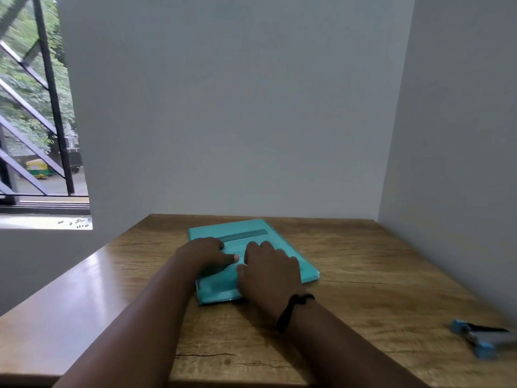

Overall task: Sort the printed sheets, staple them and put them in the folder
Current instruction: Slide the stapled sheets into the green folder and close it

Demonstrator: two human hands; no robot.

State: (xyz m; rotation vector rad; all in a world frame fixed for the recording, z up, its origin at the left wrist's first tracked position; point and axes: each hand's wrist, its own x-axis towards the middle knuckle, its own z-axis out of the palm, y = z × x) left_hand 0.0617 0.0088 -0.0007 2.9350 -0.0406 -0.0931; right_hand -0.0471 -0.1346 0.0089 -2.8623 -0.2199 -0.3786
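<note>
1. While lying flat on the wooden table (363, 275), teal folder (251, 236) under both sets of fingers, printed lines showing through its cover.
2. Left hand (204, 252) — fingers curled down onto folder, thumb out toward right hand.
3. Right hand (268, 271) — fingers bent, pressing folder; black wristband (293, 309).
4. Well right of fingers, blue stapler (481, 341).

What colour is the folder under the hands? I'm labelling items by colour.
Teal, or turquoise: the folder shows it best in the head view.
</note>
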